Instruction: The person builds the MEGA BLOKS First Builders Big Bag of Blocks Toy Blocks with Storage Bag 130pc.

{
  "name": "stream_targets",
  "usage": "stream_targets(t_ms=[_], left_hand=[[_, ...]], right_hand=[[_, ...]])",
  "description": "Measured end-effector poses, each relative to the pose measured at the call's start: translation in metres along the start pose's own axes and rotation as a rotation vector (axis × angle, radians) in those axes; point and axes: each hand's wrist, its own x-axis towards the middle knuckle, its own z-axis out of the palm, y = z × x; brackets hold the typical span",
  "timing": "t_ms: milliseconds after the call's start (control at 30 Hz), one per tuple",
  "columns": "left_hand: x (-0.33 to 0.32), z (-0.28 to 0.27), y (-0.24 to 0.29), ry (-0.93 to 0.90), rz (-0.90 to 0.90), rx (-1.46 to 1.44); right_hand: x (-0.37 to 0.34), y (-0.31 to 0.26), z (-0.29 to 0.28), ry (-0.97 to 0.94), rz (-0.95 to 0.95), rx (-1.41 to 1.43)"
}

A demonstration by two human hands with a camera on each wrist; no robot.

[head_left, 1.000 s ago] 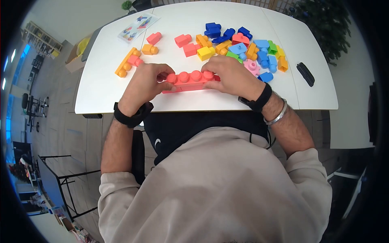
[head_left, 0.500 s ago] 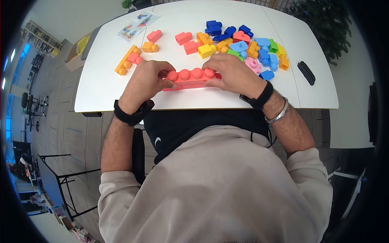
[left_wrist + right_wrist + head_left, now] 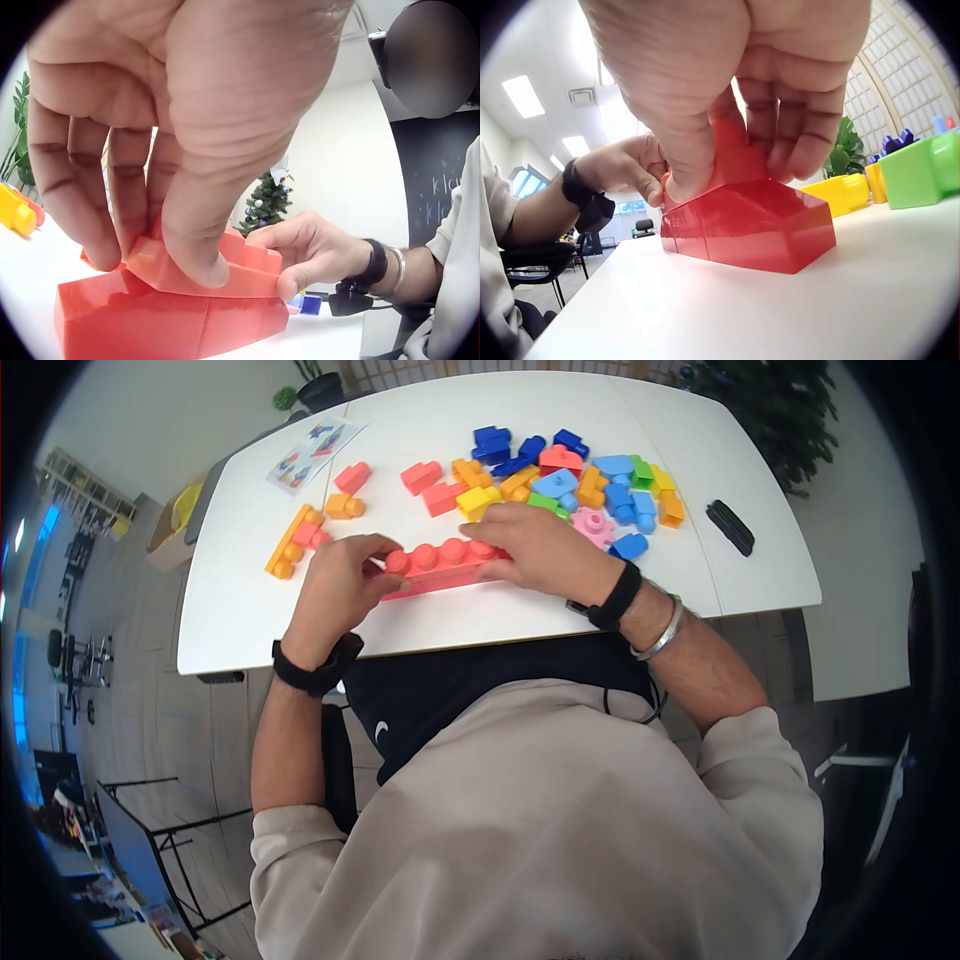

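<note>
A long red building block (image 3: 440, 568) with a row of round studs on top lies over a lower row of red blocks (image 3: 135, 319), which rests on the white table (image 3: 300, 615). My left hand (image 3: 338, 582) pinches the long block's left end, thumb on the near side and fingers behind. At its other end my right hand (image 3: 555, 555) pinches it the same way. Seen from the left wrist, the long block sits slightly askew on the lower row, whose end juts out beneath it. Joints between the lower blocks show in the right wrist view.
Loose blocks in several colours, among them a yellow one (image 3: 478, 502) and a pink gear-like piece (image 3: 592, 527), lie beyond my right hand. An orange bar (image 3: 290, 545) with a red block is at the left. A picture sheet (image 3: 312, 452) and a black case (image 3: 730, 527) flank them.
The head view has shifted, so the table and blocks appear turned and further left. Both hands keep their hold on the long red block, which stays over the lower row.
</note>
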Motion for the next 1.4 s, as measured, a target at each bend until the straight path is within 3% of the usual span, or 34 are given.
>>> stream_targets(t_ms=[200,267,433,500,733,900,1067,1133,1267,1400], left_hand=[[0.002,0.004,-0.007,0.047,0.029,0.041],[0.003,0.006,-0.013,0.085,0.035,0.062],[0.004,0.007,-0.018,0.103,0.028,0.056],[0.004,0.009,-0.017,0.115,0.048,0.064],[0.005,0.008,-0.019,0.128,0.07,0.07],[0.0,-0.006,-0.02,0.033,0.075,0.075],[0.005,-0.036,-0.076,0.153,-0.053,0.133],[0.004,-0.04,-0.11,0.35,-0.016,0.373],[-0.002,-0.041,-0.158,0.326,-0.259,0.458],[0.004,-0.037,-0.157,0.261,-0.375,0.34]], right_hand=[[0.0,0.009,-0.027,-0.087,0.001,-0.044],[0.0,0.02,-0.037,0.027,0.005,-0.112],[-0.001,0.05,-0.084,0.082,0.053,-0.181],[-0.008,0.067,-0.102,0.182,0.173,-0.267],[-0.032,0.098,-0.139,0.266,0.351,-0.332],[-0.041,0.106,-0.159,0.347,0.393,-0.355],[-0.048,0.111,-0.172,0.417,0.411,-0.36],[-0.045,0.105,-0.17,0.413,0.406,-0.338],[-0.033,0.087,-0.157,0.388,0.344,-0.337],[-0.024,0.066,-0.155,0.337,0.257,-0.302]])
